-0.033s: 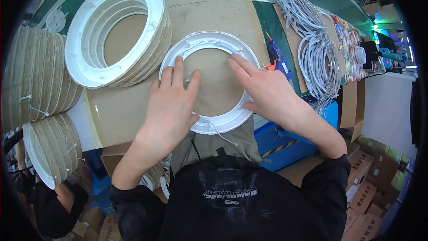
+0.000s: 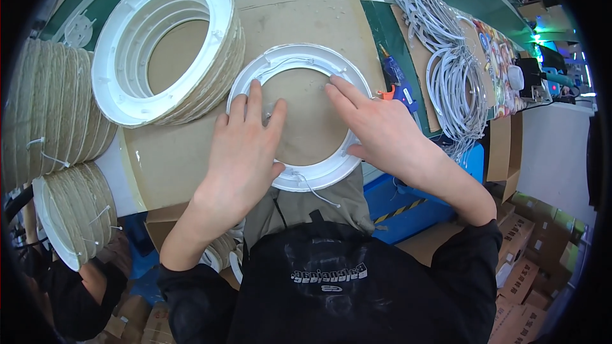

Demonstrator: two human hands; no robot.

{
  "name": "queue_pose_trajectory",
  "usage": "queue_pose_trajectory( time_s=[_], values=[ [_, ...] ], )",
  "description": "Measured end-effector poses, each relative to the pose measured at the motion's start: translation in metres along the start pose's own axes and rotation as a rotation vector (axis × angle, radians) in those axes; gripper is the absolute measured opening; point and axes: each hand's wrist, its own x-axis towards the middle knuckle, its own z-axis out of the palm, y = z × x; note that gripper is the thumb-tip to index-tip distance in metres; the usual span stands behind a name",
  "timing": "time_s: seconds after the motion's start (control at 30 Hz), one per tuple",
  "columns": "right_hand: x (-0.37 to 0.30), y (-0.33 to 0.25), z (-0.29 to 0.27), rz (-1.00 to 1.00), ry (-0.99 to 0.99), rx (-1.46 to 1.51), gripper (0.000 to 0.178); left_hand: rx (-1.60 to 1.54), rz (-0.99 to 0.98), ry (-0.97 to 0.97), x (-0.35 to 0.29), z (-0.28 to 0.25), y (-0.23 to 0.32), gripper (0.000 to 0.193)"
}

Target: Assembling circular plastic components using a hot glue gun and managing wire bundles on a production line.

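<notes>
A white plastic ring [image 2: 317,175] with a raised rim lies flat at the near edge of the cardboard-covered table. My left hand [image 2: 244,124] rests on its left side, fingers stretched forward and apart. On the ring's right side lies my right hand [image 2: 376,121], two fingers extended over the inner edge and the thumb lower down. White strips or wires run inside the ring's far channel, partly visible. A thin white cable [image 2: 317,195] trails from the near rim toward my lap. Neither hand grips anything I can see.
A stack of fabric-covered white rings [image 2: 213,70] stands at the far left, with ribbed beige cylinders [image 2: 54,111] beside it. A blue glue gun [image 2: 398,83] lies right of the ring. Bundled white cables [image 2: 456,86] sit farther right. Another person's arm [image 2: 94,280] shows lower left.
</notes>
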Motion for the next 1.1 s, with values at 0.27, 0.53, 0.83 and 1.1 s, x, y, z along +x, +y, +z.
queue_pose_trajectory(
  time_s=[0.27,0.53,0.83,1.1],
  values=[
    [0.006,0.012,0.000,-0.066,-0.011,0.051,0.090,0.008,0.001,-0.020,0.002,-0.001,-0.002,0.090],
    [0.014,0.012,-0.003,-0.062,-0.036,0.055,0.096,0.007,-0.008,-0.029,0.003,0.000,0.000,0.091],
    [0.022,0.021,0.006,-0.083,-0.040,0.056,0.091,0.031,0.002,-0.033,0.001,0.000,0.001,0.090],
    [0.021,0.025,0.008,-0.098,0.018,0.056,0.089,0.010,0.068,0.012,-0.004,0.000,-0.003,0.086]
  ],
)
